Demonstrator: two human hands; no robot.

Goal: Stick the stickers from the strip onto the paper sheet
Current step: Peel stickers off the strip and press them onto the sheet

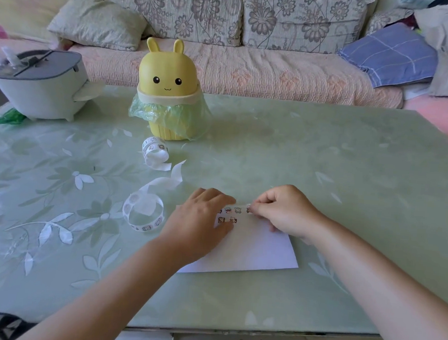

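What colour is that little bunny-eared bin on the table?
The bunny-eared bin is yellow with a black dot-eyed face, lined with a pale green bag; seen in the head view.

Open tabletop (351,166) stretches wide on my right side. On my left, a curled sticker strip (144,212) lies near the paper sheet (259,250), with a second coil (154,152) beyond it. Farther back stand a yellow rabbit bin (168,85) and a grey-lidded container (42,85).

Two hands over there: left hand (200,216), right hand (284,212). One sheet (251,249). Stickers (227,210) on it: two in the near row, at least three in the far row, and the last sticker (248,210) sits half hidden in the right hand's pinch. Two strip coils, far coil (154,151) and near coil (144,214). One yellow bin (168,85). One grey container (42,85).
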